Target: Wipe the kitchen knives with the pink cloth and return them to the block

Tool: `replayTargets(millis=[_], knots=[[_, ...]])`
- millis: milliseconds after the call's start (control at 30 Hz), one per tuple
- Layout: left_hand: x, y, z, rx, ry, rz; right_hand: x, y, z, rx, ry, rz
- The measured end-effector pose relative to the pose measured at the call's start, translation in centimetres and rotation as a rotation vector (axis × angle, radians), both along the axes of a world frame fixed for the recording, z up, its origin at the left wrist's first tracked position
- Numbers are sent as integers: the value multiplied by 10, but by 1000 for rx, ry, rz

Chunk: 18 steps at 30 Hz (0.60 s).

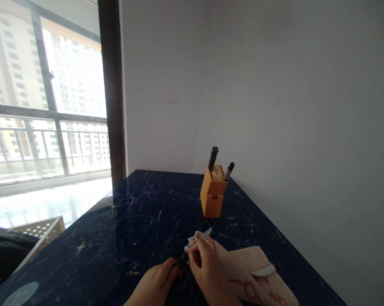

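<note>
Near the front of the dark table, my left hand (158, 278) is closed round the black handle of a small knife (207, 233), whose blade points forward and slightly right. My right hand (205, 265) pinches a corner of a pinkish towel (249, 272) around the blade near the handle. The rest of the towel, with red markings, lies bunched on the table to the right. Its corner hides part of the blade.
A wooden knife block (213, 193) with two black-handled tools stands beyond my hands on the blue-black marbled table (140, 204). A chair or crate edge (46, 233) and dark fabric are at the left. Walls rise behind and right.
</note>
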<state>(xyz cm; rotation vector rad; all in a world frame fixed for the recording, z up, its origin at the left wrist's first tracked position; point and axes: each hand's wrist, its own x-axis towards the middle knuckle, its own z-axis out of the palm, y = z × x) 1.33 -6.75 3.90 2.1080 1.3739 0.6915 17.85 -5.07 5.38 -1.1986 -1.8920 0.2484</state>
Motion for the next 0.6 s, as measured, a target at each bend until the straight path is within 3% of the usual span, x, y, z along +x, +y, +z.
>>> replayTargets(millis=[167,500,600], knots=[[-1,1,4,-9,-29,-56,0,-1,2,10,0,-4],[-1,0,-5,16,52,-52,3,-4,12,-155,-146,-48],[0,1,-5,25,49,-37,3,-4,10,-119,-159,-71]])
